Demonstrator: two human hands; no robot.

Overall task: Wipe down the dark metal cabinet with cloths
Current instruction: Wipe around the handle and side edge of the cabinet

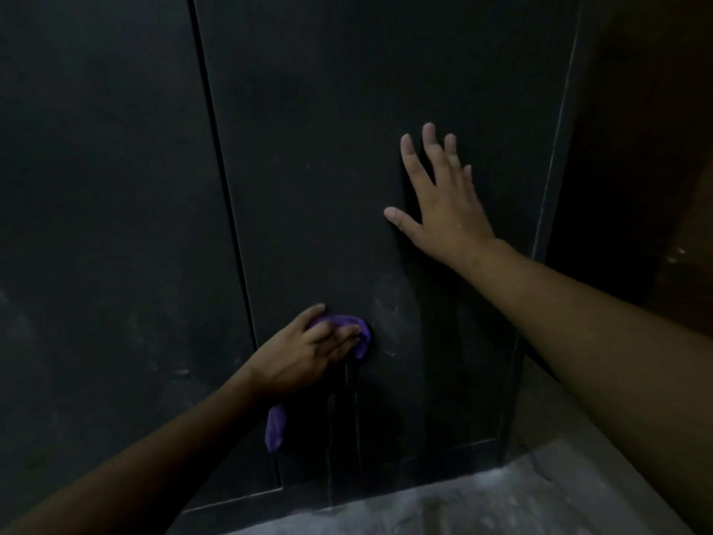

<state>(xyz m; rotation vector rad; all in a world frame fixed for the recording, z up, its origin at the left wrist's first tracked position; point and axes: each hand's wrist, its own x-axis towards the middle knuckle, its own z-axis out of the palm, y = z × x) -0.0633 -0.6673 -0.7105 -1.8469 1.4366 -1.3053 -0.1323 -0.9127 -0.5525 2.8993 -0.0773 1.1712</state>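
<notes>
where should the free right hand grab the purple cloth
The loose tail of the cloth, coming from the right and below. It dangles free under the left hand, which holds the bunched end against the cabinet.

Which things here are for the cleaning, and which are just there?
For the job: dark metal cabinet; purple cloth; left hand, holding the cloth against the door; right hand, flat on the door.
Just there: grey floor; brownish surface on the right.
</notes>
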